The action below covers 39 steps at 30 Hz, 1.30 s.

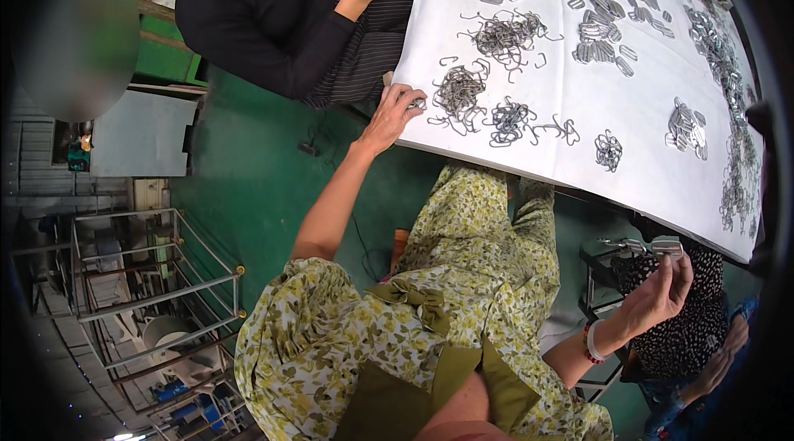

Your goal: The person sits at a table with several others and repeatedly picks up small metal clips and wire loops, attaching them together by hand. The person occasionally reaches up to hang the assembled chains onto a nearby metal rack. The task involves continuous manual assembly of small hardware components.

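Observation:
At the near left corner of a white-covered table, my left hand (387,123) is closed with its fingers around a small shiny metal piece (418,104), whose shape is mostly hidden. My right hand (659,299) is raised off the table's near right side. Between its thumb and fingers it pinches a flat, slotted metal buckle (667,248). Nearest my left hand on the table lies a tangled heap of bent wire hooks (460,94). Beside it are another heap of metal hooks (510,120) and a smaller pile of them (608,151).
Slotted buckles (597,28) spread over the table's far part, and more metal pieces line its right edge. A co-worker in black (248,23) sits at the left; another person's hand (718,365) shows at lower right. A metal rack frame (157,300) stands on the green floor.

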Tool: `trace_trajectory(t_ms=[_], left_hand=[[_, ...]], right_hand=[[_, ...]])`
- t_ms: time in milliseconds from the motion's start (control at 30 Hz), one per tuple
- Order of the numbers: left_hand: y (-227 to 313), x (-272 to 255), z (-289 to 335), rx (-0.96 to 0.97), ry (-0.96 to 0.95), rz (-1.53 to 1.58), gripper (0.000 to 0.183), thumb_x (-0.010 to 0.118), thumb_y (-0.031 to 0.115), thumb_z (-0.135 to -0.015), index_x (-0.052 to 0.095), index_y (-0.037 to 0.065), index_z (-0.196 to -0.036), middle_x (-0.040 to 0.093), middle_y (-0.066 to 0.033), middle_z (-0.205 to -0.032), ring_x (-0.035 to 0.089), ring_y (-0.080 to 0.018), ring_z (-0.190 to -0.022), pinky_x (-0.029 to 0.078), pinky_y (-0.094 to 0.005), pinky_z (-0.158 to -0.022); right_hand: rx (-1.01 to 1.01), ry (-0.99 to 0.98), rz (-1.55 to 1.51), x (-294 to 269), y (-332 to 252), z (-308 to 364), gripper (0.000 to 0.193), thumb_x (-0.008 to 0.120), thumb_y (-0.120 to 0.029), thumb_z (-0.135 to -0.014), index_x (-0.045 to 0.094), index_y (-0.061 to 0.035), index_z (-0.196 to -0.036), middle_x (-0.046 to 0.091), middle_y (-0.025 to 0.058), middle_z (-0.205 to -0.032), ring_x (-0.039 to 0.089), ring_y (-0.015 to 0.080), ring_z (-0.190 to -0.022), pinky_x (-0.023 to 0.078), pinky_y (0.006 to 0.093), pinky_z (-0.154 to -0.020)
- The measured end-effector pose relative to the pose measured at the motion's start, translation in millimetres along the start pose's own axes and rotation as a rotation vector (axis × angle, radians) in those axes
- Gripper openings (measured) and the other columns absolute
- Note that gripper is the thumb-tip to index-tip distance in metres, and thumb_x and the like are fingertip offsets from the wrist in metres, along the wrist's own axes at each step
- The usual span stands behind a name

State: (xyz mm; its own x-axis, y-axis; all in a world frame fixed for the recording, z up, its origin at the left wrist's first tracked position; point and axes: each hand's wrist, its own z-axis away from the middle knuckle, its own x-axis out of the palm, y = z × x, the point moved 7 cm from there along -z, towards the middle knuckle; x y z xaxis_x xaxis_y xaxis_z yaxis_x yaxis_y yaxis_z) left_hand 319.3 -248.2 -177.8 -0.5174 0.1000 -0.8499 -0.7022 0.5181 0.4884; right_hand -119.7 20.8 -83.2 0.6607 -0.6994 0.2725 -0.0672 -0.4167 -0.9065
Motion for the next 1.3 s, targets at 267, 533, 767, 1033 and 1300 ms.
trace_trajectory(t_ms=[267,533,767,1033,1300], left_hand=[[-8,3,-11,0.139,0.01,-0.068,0.009,0.05,0.006,-0.087,0.048,0.002,-0.094,0.042,-0.0153,-0.096,0.042,-0.0341,-0.098,0.034,-0.0423,-0.09],[-23,7,-29,0.058,0.045,-0.018,0.009,0.046,0.007,-0.09,0.048,0.001,-0.096,0.042,-0.0155,-0.096,0.041,-0.0319,-0.094,0.034,-0.0407,-0.087],[-41,10,-28,-0.075,0.157,0.094,0.012,0.042,0.011,-0.092,0.049,0.003,-0.098,0.043,-0.0142,-0.1,0.04,-0.0293,-0.094,0.032,-0.0381,-0.089],[-59,14,-33,-0.188,0.278,0.28,0.016,0.039,0.015,-0.094,0.049,0.004,-0.1,0.043,-0.0132,-0.101,0.041,-0.0278,-0.096,0.032,-0.0375,-0.091],[-109,38,-32,-0.592,0.407,0.927,0.02,0.042,0.02,-0.096,0.053,0.003,-0.099,0.055,-0.0064,-0.093,0.052,-0.017,-0.089,0.042,-0.0294,-0.083]], right_hand=[[0.004,0.006,-0.029,12,0,-6,0.026,0.057,0.012,-0.079,0.056,0.0073,-0.104,0.062,0.0175,-0.098,0.06,0.0199,-0.089,0.047,0.0308,-0.085],[0.021,0.045,0.02,13,-1,-4,0.026,0.058,0.012,-0.078,0.056,0.0072,-0.104,0.064,0.0143,-0.091,0.06,0.0169,-0.086,0.047,0.0277,-0.083],[0.01,0.065,0.044,20,-9,-8,0.027,0.06,0.012,-0.077,0.056,0.0073,-0.104,0.063,0.0128,-0.089,0.059,0.0157,-0.084,0.047,0.0271,-0.082],[0.045,0.051,0.07,22,-5,-13,0.028,0.061,0.012,-0.077,0.056,0.0077,-0.104,0.063,0.0129,-0.088,0.059,0.0155,-0.084,0.047,0.026,-0.082],[0.052,0.052,0.044,20,-5,-11,0.028,0.059,0.011,-0.079,0.056,0.0068,-0.106,0.063,0.0118,-0.091,0.059,0.0149,-0.085,0.046,0.0257,-0.082]])
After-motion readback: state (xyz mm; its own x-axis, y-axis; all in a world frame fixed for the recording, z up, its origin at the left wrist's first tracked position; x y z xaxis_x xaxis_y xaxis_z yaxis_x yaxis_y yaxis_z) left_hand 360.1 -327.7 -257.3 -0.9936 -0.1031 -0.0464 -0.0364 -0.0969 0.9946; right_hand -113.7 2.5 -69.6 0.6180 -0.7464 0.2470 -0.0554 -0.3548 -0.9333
